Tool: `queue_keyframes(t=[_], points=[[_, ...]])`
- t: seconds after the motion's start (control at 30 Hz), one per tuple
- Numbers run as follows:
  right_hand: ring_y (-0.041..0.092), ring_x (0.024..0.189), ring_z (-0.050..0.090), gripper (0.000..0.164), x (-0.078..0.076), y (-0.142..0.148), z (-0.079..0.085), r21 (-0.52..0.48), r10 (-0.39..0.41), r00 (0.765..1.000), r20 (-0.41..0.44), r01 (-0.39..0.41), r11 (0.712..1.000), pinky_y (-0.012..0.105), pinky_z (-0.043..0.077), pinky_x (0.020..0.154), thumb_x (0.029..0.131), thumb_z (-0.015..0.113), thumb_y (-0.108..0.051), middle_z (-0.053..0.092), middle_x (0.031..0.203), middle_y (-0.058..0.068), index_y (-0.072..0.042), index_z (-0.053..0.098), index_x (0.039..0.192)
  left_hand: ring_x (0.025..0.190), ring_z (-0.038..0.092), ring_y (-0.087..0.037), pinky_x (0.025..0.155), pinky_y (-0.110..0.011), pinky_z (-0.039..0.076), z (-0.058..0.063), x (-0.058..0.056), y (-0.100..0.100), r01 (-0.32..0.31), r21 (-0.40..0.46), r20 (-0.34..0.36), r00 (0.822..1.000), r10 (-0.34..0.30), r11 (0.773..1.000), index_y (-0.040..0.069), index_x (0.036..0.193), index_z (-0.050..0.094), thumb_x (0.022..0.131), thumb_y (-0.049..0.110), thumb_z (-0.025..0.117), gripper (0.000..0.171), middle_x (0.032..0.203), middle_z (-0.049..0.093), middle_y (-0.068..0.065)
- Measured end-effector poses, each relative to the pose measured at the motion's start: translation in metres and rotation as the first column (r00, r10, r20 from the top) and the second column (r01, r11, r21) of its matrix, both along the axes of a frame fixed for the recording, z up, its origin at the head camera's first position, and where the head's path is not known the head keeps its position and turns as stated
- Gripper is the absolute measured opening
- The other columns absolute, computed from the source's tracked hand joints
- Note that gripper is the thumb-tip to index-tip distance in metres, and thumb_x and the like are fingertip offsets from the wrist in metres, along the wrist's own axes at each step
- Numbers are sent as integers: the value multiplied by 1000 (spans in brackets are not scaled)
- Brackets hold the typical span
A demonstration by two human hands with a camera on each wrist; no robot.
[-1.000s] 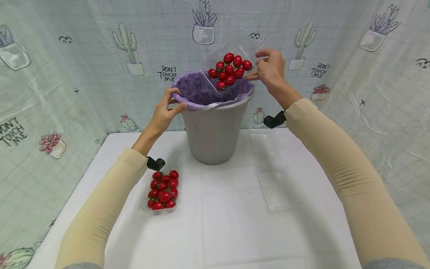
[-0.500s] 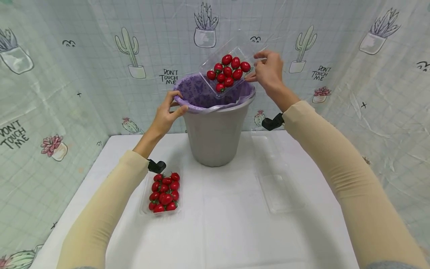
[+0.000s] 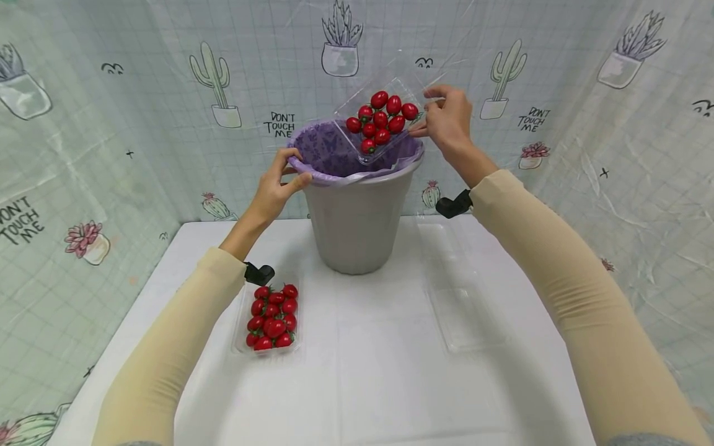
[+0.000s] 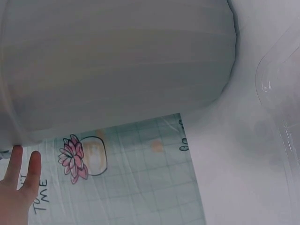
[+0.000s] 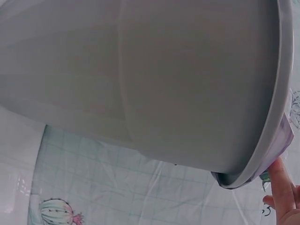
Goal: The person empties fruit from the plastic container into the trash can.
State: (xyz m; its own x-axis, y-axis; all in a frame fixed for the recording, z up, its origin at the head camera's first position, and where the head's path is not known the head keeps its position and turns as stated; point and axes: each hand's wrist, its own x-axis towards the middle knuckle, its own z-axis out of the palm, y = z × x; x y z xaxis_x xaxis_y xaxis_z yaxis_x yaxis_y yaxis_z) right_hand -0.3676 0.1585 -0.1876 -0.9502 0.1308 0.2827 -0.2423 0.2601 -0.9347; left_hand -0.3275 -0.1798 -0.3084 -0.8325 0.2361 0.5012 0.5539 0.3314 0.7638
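A grey trash can [image 3: 357, 226] stands at the back of the white table, lined with a purple patterned bag [image 3: 322, 147]. My left hand [image 3: 273, 191] grips its rim at the left, thumb in front and fingers over the bag's edge. Above the can's mouth, a clear plastic box [image 3: 364, 158] hangs tilted with one corner down. Several red cherry tomatoes [image 3: 380, 119] lie in it. My right hand [image 3: 449, 118] holds the box by its right side. The can [image 5: 187, 84] fills most of the right wrist view, and my right fingers [image 5: 282, 192] show at its rim.
Below my left forearm sits a second clear box [image 3: 238, 331] full of cherry tomatoes [image 3: 273, 319]. An opened clear box [image 3: 463, 322] without tomatoes lies right of the can. A patterned curtain [image 3: 145, 124] encloses the table [image 3: 390, 384] at the back and sides.
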Motion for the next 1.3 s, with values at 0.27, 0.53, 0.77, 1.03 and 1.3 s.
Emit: queue_keyframes(t=[0.27,0.53,0.77,1.03,1.3], points=[[7,58,70,36,-5,0,-3,145,-74,996,-42,79,986,19,59,62,107,46,-6,67,135,19,-11,63,138,138,52,-38,107,-62,47,0,1,0,3,0,3,1000,-3,1000,11,138,42,99,47,66,58,151,47,-12],[10,71,74,35,-4,0,-2,240,-112,990,-84,129,962,19,60,70,108,47,-10,69,133,16,-12,64,138,138,53,-38,106,-63,47,2,1,1,3,-2,-5,1000,-3,1000,10,137,42,99,49,67,60,149,47,-13],[6,63,68,33,-4,-2,-6,171,-66,992,-105,84,982,19,59,62,107,49,-7,69,120,16,-6,63,138,138,52,-39,106,-63,46,1,2,0,3,-3,-3,1000,-3,1000,10,138,41,99,49,66,60,148,46,-13],[9,84,56,33,-2,-2,-6,339,-142,974,-175,195,920,20,46,73,108,48,-12,71,130,12,-8,65,137,138,52,-38,106,-63,47,0,2,1,1,1,-4,1000,-1,1000,10,138,41,98,50,67,62,149,47,-12],[8,84,61,33,-1,-3,-5,347,-159,965,-207,224,910,19,45,73,108,49,-11,73,126,14,-8,66,136,137,53,-38,106,-63,47,1,2,1,2,1,-5,1000,-2,1000,10,137,42,98,52,67,62,149,47,-13]])
